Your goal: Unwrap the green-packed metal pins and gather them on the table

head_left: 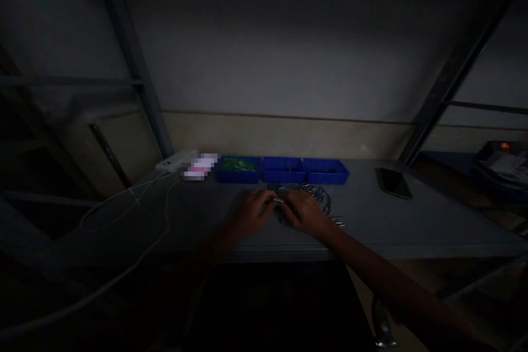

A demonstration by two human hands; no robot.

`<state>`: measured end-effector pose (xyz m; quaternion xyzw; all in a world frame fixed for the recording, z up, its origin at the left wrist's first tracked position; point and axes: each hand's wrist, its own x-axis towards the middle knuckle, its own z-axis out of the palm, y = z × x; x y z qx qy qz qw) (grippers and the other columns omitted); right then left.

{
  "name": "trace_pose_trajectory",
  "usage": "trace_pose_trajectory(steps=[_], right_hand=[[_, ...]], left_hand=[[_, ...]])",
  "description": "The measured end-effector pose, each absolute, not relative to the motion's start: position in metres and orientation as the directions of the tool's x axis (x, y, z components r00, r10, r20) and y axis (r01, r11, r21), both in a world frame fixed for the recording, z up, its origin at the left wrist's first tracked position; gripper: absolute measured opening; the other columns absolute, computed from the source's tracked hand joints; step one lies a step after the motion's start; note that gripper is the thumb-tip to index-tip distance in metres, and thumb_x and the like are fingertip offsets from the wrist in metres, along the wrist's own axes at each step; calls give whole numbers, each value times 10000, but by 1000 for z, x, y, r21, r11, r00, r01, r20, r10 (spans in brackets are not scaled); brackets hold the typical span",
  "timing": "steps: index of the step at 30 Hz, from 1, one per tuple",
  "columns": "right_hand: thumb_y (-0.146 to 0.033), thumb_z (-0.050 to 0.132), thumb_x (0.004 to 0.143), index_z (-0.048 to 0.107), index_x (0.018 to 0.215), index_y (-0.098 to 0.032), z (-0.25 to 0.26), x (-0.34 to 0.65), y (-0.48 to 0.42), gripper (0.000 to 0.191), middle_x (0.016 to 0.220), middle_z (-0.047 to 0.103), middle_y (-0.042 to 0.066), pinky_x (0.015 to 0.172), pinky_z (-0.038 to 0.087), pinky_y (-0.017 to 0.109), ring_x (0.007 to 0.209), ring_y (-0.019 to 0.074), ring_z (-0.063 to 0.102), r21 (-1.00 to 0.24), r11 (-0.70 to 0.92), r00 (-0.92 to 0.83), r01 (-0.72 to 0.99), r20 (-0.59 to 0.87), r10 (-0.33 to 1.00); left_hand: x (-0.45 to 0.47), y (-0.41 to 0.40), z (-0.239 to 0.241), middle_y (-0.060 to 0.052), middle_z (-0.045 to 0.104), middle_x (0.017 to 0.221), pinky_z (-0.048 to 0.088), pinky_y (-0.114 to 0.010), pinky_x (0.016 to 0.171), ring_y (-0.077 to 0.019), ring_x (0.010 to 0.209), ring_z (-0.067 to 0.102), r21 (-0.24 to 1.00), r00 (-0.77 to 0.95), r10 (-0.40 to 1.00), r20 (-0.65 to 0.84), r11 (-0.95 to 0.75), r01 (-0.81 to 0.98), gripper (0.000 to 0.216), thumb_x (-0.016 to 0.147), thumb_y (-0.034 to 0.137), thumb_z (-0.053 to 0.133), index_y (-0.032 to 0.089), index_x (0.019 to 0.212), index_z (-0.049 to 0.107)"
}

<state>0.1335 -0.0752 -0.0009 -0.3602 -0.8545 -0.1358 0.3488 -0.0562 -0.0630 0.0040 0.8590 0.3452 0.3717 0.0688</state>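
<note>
Between my two hands is a small, shiny metal rod-like piece [279, 200], too dim to name more exactly. My left hand [252, 210] pinches its left end, and my right hand [304, 212] has closed fingers on its right end. Just behind and under my right hand lies a pile of thin metal pins or rods [319, 193], partly hidden by that hand. Some loose rods [337, 221] lie to the right of my right wrist.
Three blue bins stand in a row at the back: one with green material [238, 165], a middle bin [284, 177] and a right bin [328, 179]. A phone [394, 182] lies right. A white device [175, 161] with cables sits left on the grey table [371, 225].
</note>
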Motion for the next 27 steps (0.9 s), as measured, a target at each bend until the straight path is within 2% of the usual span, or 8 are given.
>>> trace_pose_trajectory(steps=[4,8,11,14,16,20,27], right_hand=[[-302,462,897,561,960,-174,-3,133,-75,174,827,663,75,678,439,288,738,175,603,-21,706,-502,708,687,525],[-284,458,898,575,957,-169,-6,134,-73,174,844,665,85,715,441,300,767,186,611,-43,684,-469,728,696,544],[-301,449,902,591,963,-167,-4,138,-66,205,839,665,81,717,443,300,769,189,611,-114,602,-354,791,716,601],[-324,433,908,604,959,-172,2,145,-50,234,839,663,75,697,443,294,750,185,604,-178,469,-208,865,723,659],[-334,424,913,617,934,-178,7,150,-37,249,844,657,81,693,440,298,759,192,597,-176,375,-146,910,711,688],[-342,432,910,645,891,-178,14,156,-13,270,878,633,129,729,431,332,844,229,575,-129,235,-90,963,669,738],[-315,491,882,669,855,-163,15,162,1,236,907,612,149,760,425,367,909,256,528,-117,130,-28,985,627,779]], left_hand=[[-57,-62,4,-38,635,852,459,-302,767,-167,837,589,347,484,646,590,-744,571,174,892,287,427,196,889,574],[-56,-66,6,-37,642,887,444,-304,786,-167,861,586,338,490,681,544,-712,615,194,895,322,424,203,939,572],[-52,-75,8,-44,636,865,431,-335,789,-192,854,579,257,542,694,475,-698,668,240,835,413,516,196,924,569],[-48,-85,10,-52,630,886,414,-364,803,-223,897,560,160,641,635,431,-753,639,353,735,508,615,196,895,574],[-46,-88,9,-45,627,899,406,-367,801,-230,921,546,129,676,607,417,-776,618,323,731,482,632,204,888,583],[-46,-86,7,-33,618,872,402,-349,792,-205,900,535,128,683,609,403,-777,617,119,805,316,574,210,851,602],[-44,-81,4,-37,610,826,404,-329,769,-189,859,535,172,656,618,433,-771,613,77,829,221,528,187,791,585]])
